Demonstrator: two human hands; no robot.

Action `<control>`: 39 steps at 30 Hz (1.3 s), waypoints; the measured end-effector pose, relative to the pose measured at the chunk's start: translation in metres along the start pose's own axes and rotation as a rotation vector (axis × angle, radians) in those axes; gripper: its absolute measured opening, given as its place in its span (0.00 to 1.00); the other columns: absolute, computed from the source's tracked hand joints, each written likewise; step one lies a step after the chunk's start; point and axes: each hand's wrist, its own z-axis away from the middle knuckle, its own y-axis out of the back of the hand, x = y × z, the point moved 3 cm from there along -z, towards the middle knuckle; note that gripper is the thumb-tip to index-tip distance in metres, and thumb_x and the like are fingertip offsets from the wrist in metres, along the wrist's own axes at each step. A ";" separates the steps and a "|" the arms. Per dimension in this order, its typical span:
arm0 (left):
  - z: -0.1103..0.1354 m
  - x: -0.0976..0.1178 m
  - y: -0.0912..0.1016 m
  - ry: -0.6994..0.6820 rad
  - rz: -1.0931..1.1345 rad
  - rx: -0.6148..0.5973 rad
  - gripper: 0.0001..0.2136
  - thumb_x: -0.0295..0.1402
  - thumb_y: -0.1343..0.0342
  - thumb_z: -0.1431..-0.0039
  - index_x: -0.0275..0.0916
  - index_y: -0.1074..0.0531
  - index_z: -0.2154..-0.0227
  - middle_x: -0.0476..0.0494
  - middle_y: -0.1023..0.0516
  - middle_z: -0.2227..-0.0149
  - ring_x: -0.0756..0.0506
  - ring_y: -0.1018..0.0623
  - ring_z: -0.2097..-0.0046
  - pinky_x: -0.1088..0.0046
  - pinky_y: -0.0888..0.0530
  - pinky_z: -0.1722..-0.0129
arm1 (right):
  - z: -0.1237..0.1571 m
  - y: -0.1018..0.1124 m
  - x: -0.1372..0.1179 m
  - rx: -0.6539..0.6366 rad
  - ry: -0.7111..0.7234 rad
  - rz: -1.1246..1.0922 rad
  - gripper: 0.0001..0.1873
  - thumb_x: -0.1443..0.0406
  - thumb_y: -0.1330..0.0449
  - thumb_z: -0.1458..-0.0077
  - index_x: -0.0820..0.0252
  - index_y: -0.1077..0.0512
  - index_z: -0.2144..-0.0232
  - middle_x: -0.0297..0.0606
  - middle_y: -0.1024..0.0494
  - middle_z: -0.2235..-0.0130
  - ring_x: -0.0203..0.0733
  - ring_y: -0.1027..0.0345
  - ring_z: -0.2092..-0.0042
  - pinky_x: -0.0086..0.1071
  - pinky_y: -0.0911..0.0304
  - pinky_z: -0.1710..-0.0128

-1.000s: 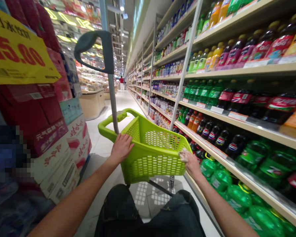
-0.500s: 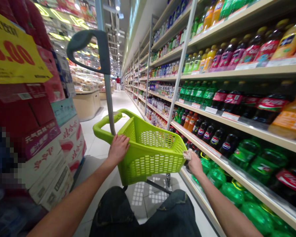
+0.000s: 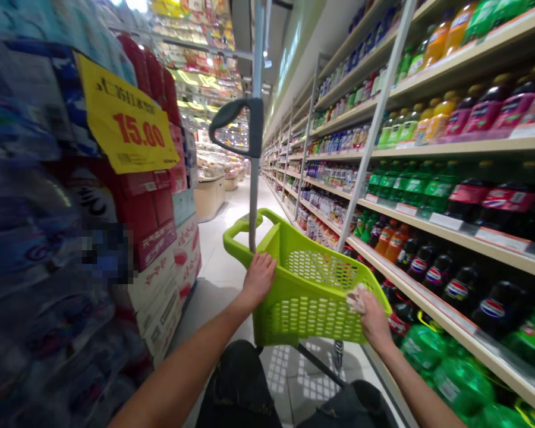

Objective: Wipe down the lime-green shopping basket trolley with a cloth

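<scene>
A lime-green plastic shopping basket on wheels stands on the aisle floor in front of my knees. My left hand grips its near left rim, fingers curled over the edge beside the grey pull-handle pole. My right hand rests on the near right corner of the rim, closed round a crumpled white cloth or tissue. No goods show through the basket's mesh walls.
Shelves of soft-drink bottles run along the right, with green bottles low by my right arm. On the left are stacked cartons with a yellow 15.00 price sign and wrapped packs. The tiled aisle stretches ahead.
The view has swung left and moved along, so the basket now sits further right in the picture. Both hands keep their hold on the rim.
</scene>
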 end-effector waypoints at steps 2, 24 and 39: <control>-0.001 0.010 -0.001 0.013 0.018 -0.009 0.14 0.32 0.52 0.45 0.35 0.34 0.56 0.39 0.30 0.54 0.41 0.35 0.48 0.58 0.44 0.44 | -0.009 -0.011 -0.015 0.019 -0.009 -0.002 0.23 0.73 0.54 0.61 0.64 0.30 0.61 0.47 0.28 0.57 0.49 0.39 0.50 0.48 0.44 0.49; -0.013 -0.048 0.043 0.171 0.083 0.019 0.20 0.39 0.38 0.58 0.39 0.36 0.62 0.44 0.29 0.56 0.41 0.35 0.51 0.57 0.45 0.46 | -0.087 -0.072 -0.205 -0.086 0.183 -0.310 0.22 0.70 0.54 0.52 0.63 0.34 0.55 0.44 0.32 0.51 0.45 0.43 0.46 0.43 0.46 0.46; -0.017 -0.007 0.050 0.105 0.108 0.083 0.20 0.45 0.39 0.58 0.39 0.36 0.66 0.44 0.32 0.64 0.41 0.35 0.56 0.60 0.40 0.53 | -0.066 -0.050 -0.163 0.021 0.142 -0.333 0.20 0.67 0.54 0.48 0.61 0.35 0.53 0.42 0.34 0.49 0.44 0.48 0.43 0.45 0.49 0.45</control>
